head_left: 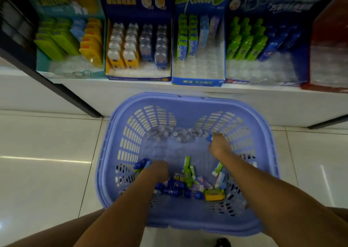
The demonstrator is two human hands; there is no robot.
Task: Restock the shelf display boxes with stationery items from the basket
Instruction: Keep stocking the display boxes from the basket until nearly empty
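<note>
A lilac plastic basket (188,103) stands on the floor below the shelf. Both my hands reach down into it. My left hand (157,168) is at the basket's near left, gripping a dark blue bottle-shaped item (141,163) along with others. My right hand (218,145) is deeper at the far right, curled round a small blue and white item (210,137). Loose stationery lies in the basket: dark blue items (173,187), green packs (187,168), a yellow pack (213,195) and clear capsules (169,133) at the far end.
On the white shelf stand several display boxes: a teal one (62,73), a dark blue one (139,75), a blue and green one (197,81), another blue one (263,80) and a red one (327,84). Glossy floor tiles surround the basket.
</note>
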